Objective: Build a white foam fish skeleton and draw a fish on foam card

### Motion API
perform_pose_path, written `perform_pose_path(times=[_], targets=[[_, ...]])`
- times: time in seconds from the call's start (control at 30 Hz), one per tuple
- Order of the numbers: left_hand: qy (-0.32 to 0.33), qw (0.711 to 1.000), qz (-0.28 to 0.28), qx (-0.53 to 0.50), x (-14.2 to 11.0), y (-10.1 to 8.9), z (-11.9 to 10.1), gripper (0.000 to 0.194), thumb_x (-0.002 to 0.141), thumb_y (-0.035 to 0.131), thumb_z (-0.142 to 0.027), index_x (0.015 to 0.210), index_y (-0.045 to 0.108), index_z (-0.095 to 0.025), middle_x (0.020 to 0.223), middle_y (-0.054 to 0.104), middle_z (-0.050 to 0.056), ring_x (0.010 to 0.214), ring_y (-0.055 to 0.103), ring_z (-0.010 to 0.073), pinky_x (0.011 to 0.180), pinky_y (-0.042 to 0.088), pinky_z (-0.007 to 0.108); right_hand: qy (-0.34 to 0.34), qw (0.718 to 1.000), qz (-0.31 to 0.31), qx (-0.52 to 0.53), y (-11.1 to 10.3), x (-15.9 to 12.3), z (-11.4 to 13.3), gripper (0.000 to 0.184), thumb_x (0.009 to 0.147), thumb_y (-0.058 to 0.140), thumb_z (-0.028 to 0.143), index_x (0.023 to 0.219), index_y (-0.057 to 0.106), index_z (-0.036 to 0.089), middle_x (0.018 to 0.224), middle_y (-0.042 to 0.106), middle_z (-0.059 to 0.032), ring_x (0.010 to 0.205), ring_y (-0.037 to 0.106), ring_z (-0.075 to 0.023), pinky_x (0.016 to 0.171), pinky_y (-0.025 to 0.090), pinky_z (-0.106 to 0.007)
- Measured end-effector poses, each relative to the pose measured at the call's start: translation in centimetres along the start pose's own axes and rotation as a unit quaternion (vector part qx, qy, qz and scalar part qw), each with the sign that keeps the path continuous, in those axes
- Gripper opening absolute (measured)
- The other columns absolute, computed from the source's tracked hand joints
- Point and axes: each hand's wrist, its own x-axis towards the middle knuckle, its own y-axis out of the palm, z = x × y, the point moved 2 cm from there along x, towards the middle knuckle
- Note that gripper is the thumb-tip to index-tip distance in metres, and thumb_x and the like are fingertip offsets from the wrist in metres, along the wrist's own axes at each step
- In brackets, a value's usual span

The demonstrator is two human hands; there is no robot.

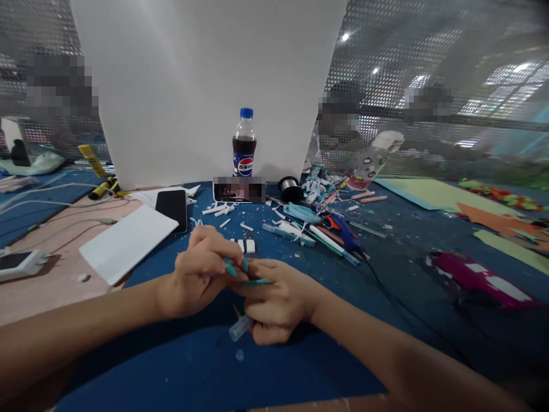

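My left hand (195, 277) and my right hand (281, 297) meet over the blue table mat (180, 366). The fingers of my left hand are closed in a pinch against the fingers of my right hand. Small teal pieces (257, 281) show between the fingertips; what they are I cannot make out. My right hand is curled, and a clear plastic tube (240, 328) sticks out below its fingers. Just beyond the hands lie small white blocks (246, 246) with a dark band.
Behind stand a cola bottle (245, 151), a phone (239, 190) and a wire spool (290, 189). At right lie a blue glue gun (343, 232) with its cord, white scraps and a magenta packet (480, 277). White paper (128, 243) and a black phone (172, 209) are at left.
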Motion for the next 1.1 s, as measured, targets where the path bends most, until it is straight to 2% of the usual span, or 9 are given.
perform_pose_path(times=[0.17, 0.43, 0.6, 0.73, 0.97, 1.1], targets=[[-0.025, 0.999, 0.034, -0.007, -0.5, 0.1, 0.1, 0.031, 0.078, 0.060, 0.004, 0.088, 0.043, -0.020, 0.084, 0.057, -0.002, 0.070, 0.050, 0.0106, 0.066, 0.042, 0.028, 0.004, 1.000, 0.009, 0.007, 0.0, 0.1, 0.1, 0.031, 0.078, 0.049, 0.026, 0.048, 0.051, 0.021, 0.086, 0.069, -0.0087, 0.084, 0.060, -0.0208, 0.089, 0.047, -0.034], [-0.039, 0.997, 0.061, -0.011, -1.1, 0.2, 0.6, 0.021, 0.085, 0.054, -0.003, 0.095, 0.044, -0.019, 0.087, 0.057, 0.000, 0.073, 0.054, 0.0108, 0.072, 0.043, 0.030, 0.012, 0.999, 0.030, 0.000, 0.0, 0.1, 0.3, 0.028, 0.077, 0.052, 0.028, 0.050, 0.053, 0.020, 0.086, 0.069, -0.0061, 0.092, 0.060, -0.0223, 0.095, 0.044, -0.033], [-0.011, 1.000, -0.004, -0.014, -0.3, 0.0, 0.3, 0.033, 0.076, 0.068, -0.003, 0.085, 0.041, -0.019, 0.086, 0.051, -0.003, 0.072, 0.051, 0.0079, 0.068, 0.045, 0.024, 0.013, 1.000, 0.019, -0.014, 0.0, 0.0, 0.2, 0.030, 0.078, 0.050, 0.028, 0.049, 0.052, 0.021, 0.087, 0.070, -0.0055, 0.091, 0.061, -0.0213, 0.095, 0.046, -0.034], [-0.013, 0.998, -0.063, -0.004, 0.0, 0.0, 0.1, 0.038, 0.076, 0.071, -0.007, 0.073, 0.036, -0.020, 0.084, 0.050, -0.004, 0.068, 0.049, 0.0068, 0.065, 0.045, 0.023, -0.007, 1.000, 0.025, -0.018, -0.1, -0.1, 0.2, 0.030, 0.079, 0.050, 0.028, 0.050, 0.052, 0.021, 0.090, 0.071, -0.0094, 0.095, 0.062, -0.0211, 0.102, 0.041, -0.035], [-0.016, 0.999, -0.044, -0.017, -0.8, -0.4, 0.4, 0.047, 0.068, 0.080, -0.010, 0.072, 0.034, -0.019, 0.088, 0.054, -0.004, 0.075, 0.054, 0.0068, 0.071, 0.048, 0.027, 0.001, 0.998, 0.058, -0.021, -0.3, 0.0, 0.1, 0.033, 0.078, 0.057, 0.033, 0.048, 0.052, 0.021, 0.090, 0.071, -0.0094, 0.110, 0.057, -0.0261, 0.107, 0.036, -0.033], [-0.018, 0.998, -0.052, -0.011, -0.6, -0.3, 0.1, 0.042, 0.073, 0.074, -0.006, 0.070, 0.034, -0.019, 0.086, 0.058, -0.005, 0.071, 0.055, 0.0072, 0.066, 0.047, 0.028, -0.014, 1.000, 0.009, -0.017, -0.2, 0.0, 0.0, 0.031, 0.078, 0.053, 0.028, 0.048, 0.052, 0.022, 0.090, 0.071, -0.0070, 0.103, 0.060, -0.0227, 0.107, 0.036, -0.032]])
